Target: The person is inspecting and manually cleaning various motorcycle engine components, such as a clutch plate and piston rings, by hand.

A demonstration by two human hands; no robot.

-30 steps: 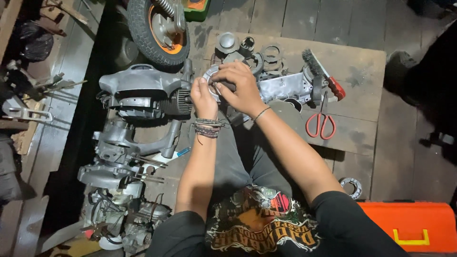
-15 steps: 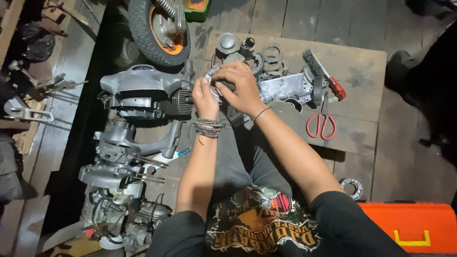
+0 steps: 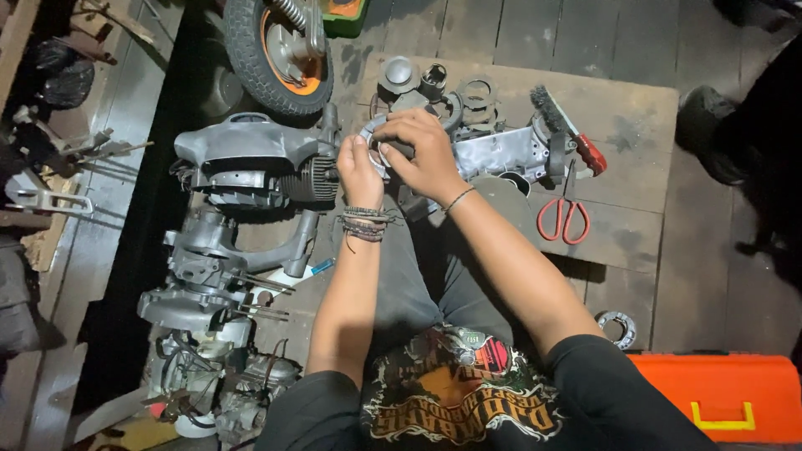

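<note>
- The wooden floor [image 3: 518, 50] is carrying everything here, and the person is sitting on it with the work between the knees, so each part is staying within reach of the arms.
- A flat board [image 3: 635, 117] is lying on the floor as a work surface; I judge it is there to keep small parts together and off the gaps between the planks.
- A wheel [image 3: 280, 50] is lying at the top, and grey engines [image 3: 251, 167] are lying in a row at the person's left, apart from the board.
- An orange toolbox [image 3: 718, 397] is sitting at the person's right side, closed.
- A grey casing [image 3: 493, 154] is resting on the board just behind the hands.
- A wire brush [image 3: 564, 125] with a red handle and red scissors [image 3: 564, 219] are lying to the right of the casing, near to the right hand.
- Several rings [image 3: 478, 90] and round parts are lying in a group at the top of the board.
- The left hand [image 3: 361, 171] and the right hand [image 3: 422, 150] are meeting over the board, both closing on a pale ring [image 3: 373, 134].
- The ring is sitting between the two hands: the left fingers [image 3: 355, 150] are pinching its lower edge, and the right fingers [image 3: 399, 125] are curling over its top, hiding much of it.
</note>
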